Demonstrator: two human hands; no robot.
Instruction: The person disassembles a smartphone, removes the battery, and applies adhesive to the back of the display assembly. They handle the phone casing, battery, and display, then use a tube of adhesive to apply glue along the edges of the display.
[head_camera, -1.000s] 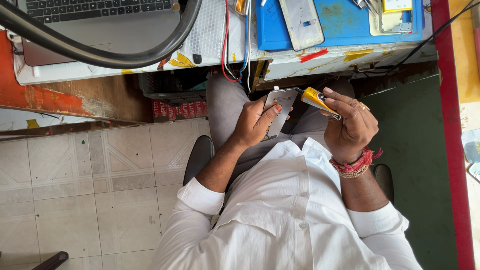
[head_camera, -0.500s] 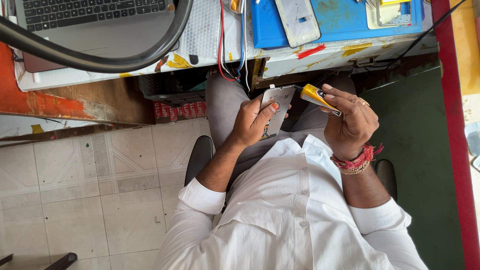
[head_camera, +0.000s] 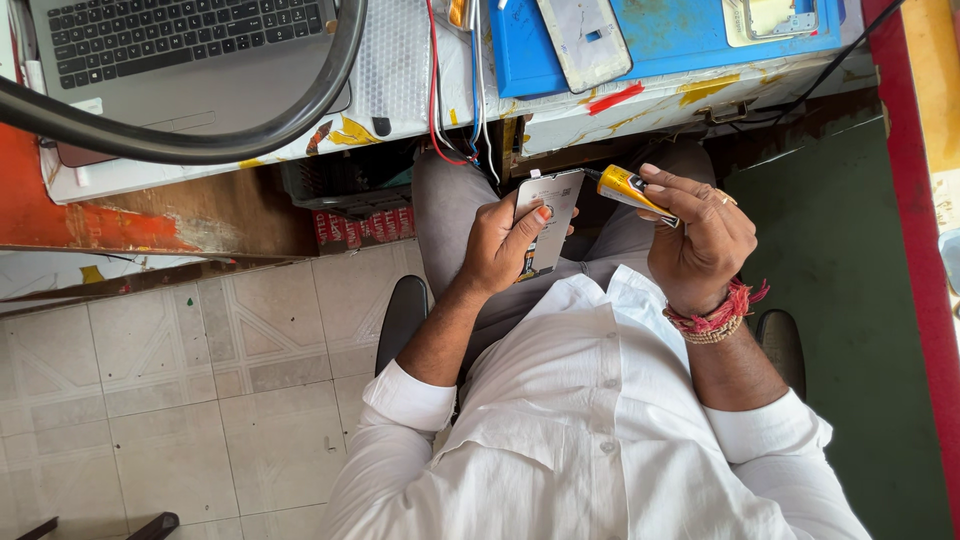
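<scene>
Cluttered workbench (head_camera: 650, 100) with a laptop (head_camera: 180, 50) and blue mat (head_camera: 680, 30) is seen above a seated person's lap. A silver phone back panel (head_camera: 545, 222) is gripped in the left hand (head_camera: 500, 245); a yellow glue tube (head_camera: 630, 188) is pinched in the right hand (head_camera: 700, 240), its tip near the panel's upper edge.

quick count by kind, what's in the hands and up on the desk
Phones or phone parts: 3 (one in the left hand, phone panel; one on the blue mat; one at the mat's far corner)
Yellow tube: 1, in the right hand
Laptop: 1
Blue mat: 1
Total: 6
</scene>
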